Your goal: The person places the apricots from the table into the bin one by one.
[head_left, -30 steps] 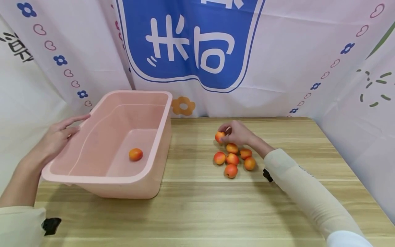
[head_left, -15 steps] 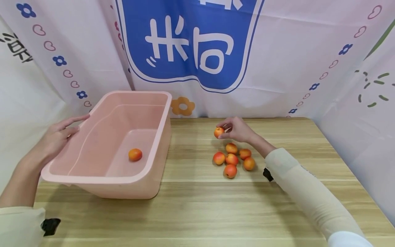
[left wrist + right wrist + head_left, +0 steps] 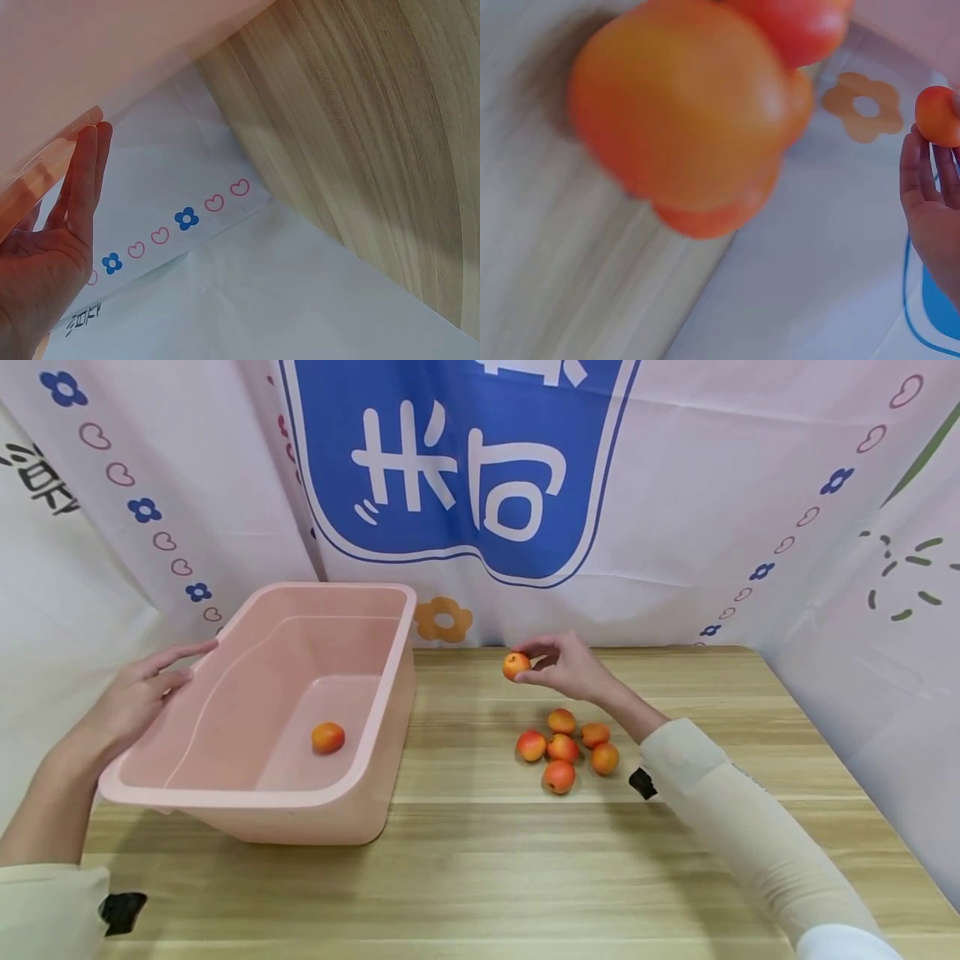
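My right hand (image 3: 573, 668) pinches a small orange-red fruit (image 3: 515, 665) between thumb and fingertips, raised above the table near its back edge. In the right wrist view the held fruit (image 3: 936, 116) shows at the right edge. Several similar fruits (image 3: 562, 748) lie clustered below that hand; they loom large and blurred in the right wrist view. A pink plastic basin (image 3: 225, 797) stands at the left, with one orange fruit (image 3: 327, 737) on its floor. My left hand (image 3: 138, 697) touches the basin's left rim from outside, its fingers fairly straight, as the left wrist view confirms.
The wood-grain table (image 3: 480, 877) reaches back to a white printed cloth (image 3: 675, 527) with a blue emblem. The basin's tall right wall (image 3: 393, 735) stands between the loose fruits and the basin's inside. More cloth hangs at both sides.
My right hand has lifted one fruit away from the cluster and carried it a little left and toward the back. The left hand and basin have stayed put.
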`<state>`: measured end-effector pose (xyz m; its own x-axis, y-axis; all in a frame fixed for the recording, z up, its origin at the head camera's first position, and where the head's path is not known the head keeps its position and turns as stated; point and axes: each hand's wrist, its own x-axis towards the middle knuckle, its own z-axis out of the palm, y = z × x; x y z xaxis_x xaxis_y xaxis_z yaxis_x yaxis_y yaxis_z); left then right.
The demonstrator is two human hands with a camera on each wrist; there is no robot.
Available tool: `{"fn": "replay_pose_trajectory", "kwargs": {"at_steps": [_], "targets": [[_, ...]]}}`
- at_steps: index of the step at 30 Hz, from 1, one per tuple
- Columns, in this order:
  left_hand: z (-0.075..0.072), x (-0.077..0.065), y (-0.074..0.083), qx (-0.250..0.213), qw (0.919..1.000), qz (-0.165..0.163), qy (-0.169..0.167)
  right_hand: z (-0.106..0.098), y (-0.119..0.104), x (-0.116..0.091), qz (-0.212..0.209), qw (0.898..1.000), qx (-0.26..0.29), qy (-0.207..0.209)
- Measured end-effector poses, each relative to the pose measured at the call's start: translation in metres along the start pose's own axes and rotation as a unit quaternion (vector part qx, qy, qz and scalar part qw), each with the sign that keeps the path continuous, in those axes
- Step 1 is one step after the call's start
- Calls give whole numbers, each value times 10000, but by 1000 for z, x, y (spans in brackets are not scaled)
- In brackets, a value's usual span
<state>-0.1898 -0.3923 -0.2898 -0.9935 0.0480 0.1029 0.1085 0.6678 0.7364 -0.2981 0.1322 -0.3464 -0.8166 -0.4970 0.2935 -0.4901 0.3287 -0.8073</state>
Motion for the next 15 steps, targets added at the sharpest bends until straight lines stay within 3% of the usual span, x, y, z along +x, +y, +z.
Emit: {"fn": "replay_pose_trajectory", "kwargs": {"at_steps": [5, 15], "targets": [[-1, 1, -2, -7, 10000, -24, -26, 4, -15, 2, -37, 9998, 159, 66], [0, 0, 0, -152, 9999, -18, 19, 12, -33, 11, -275, 9983, 471, -188]]}}
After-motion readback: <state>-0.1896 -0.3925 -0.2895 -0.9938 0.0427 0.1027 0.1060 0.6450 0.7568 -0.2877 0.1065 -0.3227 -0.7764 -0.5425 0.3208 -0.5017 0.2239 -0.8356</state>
